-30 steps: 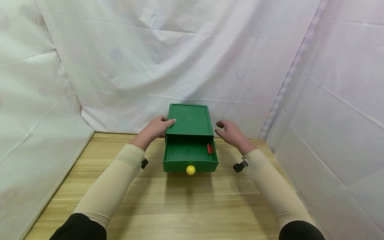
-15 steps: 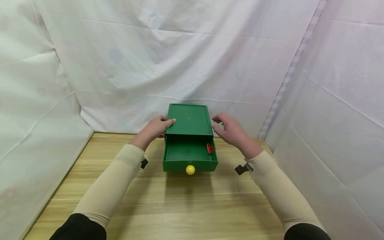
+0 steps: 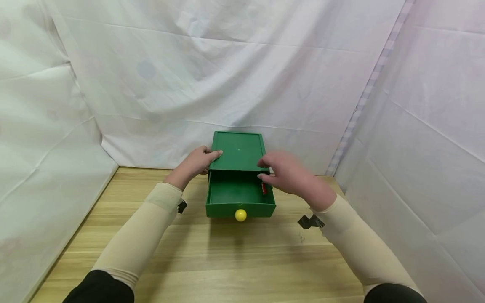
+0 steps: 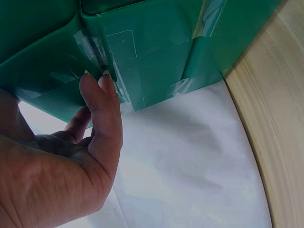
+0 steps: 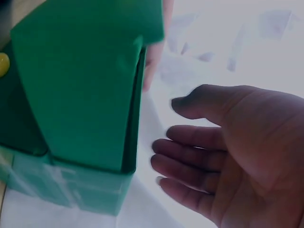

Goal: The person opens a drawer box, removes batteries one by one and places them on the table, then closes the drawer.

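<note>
A green drawer box (image 3: 238, 151) stands on the table, its drawer (image 3: 227, 209) pulled out and a round yellow knob (image 3: 240, 215) on the front. My left hand (image 3: 193, 164) holds the box by its left side, thumb on the top and fingertips against the taped side (image 4: 142, 61). Above the drawer's right edge hovers my right hand (image 3: 289, 174), fingers loosely bent, nothing held. Just below its thumb, a small red cylinder (image 3: 264, 189), battery-like, lies in the drawer, partly hidden. The right wrist view shows the right hand (image 5: 237, 156) apart from the box.
White cloth (image 3: 242, 75) hangs behind the box, with more cloth on the left (image 3: 41, 126) and right (image 3: 424, 139). The wooden table (image 3: 242, 265) stretches in front of the drawer.
My right hand has moved left and toward me, from beside the box to over the drawer's right edge. My left hand, the box and the drawer stay put.
</note>
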`<action>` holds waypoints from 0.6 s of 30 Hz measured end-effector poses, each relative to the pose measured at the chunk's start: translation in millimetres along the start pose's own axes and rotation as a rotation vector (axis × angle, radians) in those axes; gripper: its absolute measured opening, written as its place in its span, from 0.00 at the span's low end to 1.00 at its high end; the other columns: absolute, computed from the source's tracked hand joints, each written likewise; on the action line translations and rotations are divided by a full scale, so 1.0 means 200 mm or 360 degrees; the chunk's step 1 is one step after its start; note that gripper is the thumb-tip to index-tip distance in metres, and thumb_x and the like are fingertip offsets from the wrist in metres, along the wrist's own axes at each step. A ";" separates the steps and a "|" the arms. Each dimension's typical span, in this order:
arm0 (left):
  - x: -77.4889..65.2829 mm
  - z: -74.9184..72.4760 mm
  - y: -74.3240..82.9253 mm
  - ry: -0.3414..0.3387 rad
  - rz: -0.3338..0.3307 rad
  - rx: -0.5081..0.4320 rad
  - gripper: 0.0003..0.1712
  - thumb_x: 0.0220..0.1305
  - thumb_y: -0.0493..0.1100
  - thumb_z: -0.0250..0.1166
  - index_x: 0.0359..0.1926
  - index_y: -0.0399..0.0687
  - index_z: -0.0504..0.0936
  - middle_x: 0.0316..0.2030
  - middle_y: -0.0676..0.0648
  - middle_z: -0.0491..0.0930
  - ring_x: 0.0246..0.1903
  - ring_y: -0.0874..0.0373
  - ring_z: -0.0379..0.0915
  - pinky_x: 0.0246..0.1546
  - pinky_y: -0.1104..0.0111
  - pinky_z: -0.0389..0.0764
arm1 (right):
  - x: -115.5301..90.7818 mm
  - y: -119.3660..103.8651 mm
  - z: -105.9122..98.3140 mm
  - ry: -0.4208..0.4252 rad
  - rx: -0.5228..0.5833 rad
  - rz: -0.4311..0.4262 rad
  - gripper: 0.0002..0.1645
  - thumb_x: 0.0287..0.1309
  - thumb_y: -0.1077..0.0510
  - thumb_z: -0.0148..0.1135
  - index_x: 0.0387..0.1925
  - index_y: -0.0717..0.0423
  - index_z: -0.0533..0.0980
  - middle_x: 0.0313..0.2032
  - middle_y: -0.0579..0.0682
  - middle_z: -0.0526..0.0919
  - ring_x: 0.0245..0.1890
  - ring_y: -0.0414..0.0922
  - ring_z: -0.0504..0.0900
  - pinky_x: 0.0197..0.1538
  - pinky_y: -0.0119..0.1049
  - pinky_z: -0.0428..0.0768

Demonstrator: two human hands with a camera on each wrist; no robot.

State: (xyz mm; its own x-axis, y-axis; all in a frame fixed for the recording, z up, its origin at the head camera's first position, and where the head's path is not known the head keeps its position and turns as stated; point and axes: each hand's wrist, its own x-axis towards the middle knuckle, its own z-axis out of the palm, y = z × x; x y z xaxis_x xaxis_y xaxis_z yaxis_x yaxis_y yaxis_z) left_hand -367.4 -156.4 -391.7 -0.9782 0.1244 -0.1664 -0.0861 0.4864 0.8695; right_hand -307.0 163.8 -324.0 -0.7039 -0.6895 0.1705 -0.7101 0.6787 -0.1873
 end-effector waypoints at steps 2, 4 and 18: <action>0.00 0.00 0.00 0.0002 0.0001 0.0000 0.43 0.82 0.69 0.60 0.74 0.37 0.69 0.62 0.35 0.77 0.61 0.40 0.80 0.65 0.45 0.83 | 0.00 -0.04 -0.01 -0.0076 -0.0032 -0.0006 0.16 0.76 0.54 0.74 0.56 0.59 0.84 0.52 0.55 0.87 0.51 0.54 0.85 0.57 0.52 0.86; 0.00 0.00 0.00 0.0005 0.0001 0.0000 0.42 0.82 0.68 0.60 0.74 0.37 0.70 0.62 0.35 0.77 0.61 0.40 0.80 0.65 0.45 0.83 | -0.01 -0.07 -0.01 -0.0152 -0.0063 -0.0003 0.17 0.75 0.53 0.74 0.57 0.59 0.84 0.52 0.54 0.87 0.51 0.53 0.85 0.56 0.50 0.86; 0.00 0.01 0.00 -0.0001 0.0004 -0.0032 0.43 0.83 0.68 0.59 0.76 0.37 0.68 0.63 0.34 0.77 0.62 0.40 0.80 0.66 0.45 0.82 | 0.02 -0.18 0.02 -0.0607 -0.0265 0.0095 0.23 0.72 0.54 0.77 0.61 0.61 0.82 0.48 0.51 0.85 0.42 0.47 0.80 0.51 0.43 0.85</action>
State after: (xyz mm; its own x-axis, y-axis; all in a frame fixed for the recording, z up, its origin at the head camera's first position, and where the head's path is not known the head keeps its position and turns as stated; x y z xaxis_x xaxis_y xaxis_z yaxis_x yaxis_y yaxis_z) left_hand -366.6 -154.4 -392.7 -0.9782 0.1262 -0.1649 -0.0876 0.4689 0.8789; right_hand -284.1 134.8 -320.6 -0.7107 -0.6707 -0.2123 -0.6827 0.7304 -0.0219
